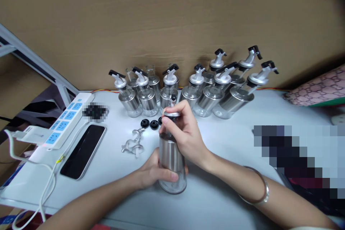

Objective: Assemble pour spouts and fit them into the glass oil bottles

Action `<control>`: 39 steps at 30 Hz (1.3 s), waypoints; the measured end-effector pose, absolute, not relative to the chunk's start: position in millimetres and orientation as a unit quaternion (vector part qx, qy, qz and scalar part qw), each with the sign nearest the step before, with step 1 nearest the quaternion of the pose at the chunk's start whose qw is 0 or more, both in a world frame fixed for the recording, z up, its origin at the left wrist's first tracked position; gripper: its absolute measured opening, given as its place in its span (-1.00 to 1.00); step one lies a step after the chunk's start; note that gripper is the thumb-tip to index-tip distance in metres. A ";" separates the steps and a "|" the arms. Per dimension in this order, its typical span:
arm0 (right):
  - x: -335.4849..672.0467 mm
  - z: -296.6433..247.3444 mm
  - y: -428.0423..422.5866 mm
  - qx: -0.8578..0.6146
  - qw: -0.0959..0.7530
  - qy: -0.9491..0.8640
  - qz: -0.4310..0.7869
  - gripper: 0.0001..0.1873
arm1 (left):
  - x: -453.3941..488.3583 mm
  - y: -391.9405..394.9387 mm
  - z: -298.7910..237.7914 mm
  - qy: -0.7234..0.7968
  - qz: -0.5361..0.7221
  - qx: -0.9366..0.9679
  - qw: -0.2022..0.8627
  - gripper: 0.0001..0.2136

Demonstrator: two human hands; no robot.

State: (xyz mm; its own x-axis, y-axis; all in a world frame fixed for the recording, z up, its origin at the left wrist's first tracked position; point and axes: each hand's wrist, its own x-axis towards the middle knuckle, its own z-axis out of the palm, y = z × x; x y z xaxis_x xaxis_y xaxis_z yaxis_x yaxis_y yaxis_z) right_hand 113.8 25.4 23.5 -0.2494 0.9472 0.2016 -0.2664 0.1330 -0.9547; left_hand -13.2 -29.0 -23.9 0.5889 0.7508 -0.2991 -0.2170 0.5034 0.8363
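Note:
A steel-sleeved glass oil bottle (171, 158) stands on the white table (221, 136) in front of me. My left hand (153, 172) is wrapped round its lower body. My right hand (185, 131) is closed over the silver pourer cap (171, 113) on the bottle's neck, fingers pinching its rim. Just behind the bottle lie small black stoppers (150, 124). To their left lie loose silver pourer spouts (133, 143).
A row of several finished bottles with black-tipped pourers (194, 90) lines the cardboard wall. A white power strip with blue sockets (64, 120) and a dark phone (83, 151) lie at the left. A patterned cloth (318, 88) sits far right.

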 end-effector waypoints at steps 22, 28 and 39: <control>169.0 48.0 85.6 -0.307 0.646 -0.692 0.098 -0.84 | -1.4 -20.3 -32.2 0.330 0.399 0.365 0.774 -0.53; 172.6 46.5 98.4 -0.306 0.649 -0.696 0.030 -0.86 | -2.1 -20.3 -34.0 0.327 0.395 0.367 0.776 -0.55; 171.9 32.7 108.0 -0.274 0.637 -0.720 -0.022 -0.81 | -1.5 -22.1 -28.4 0.346 0.383 0.378 0.769 -0.51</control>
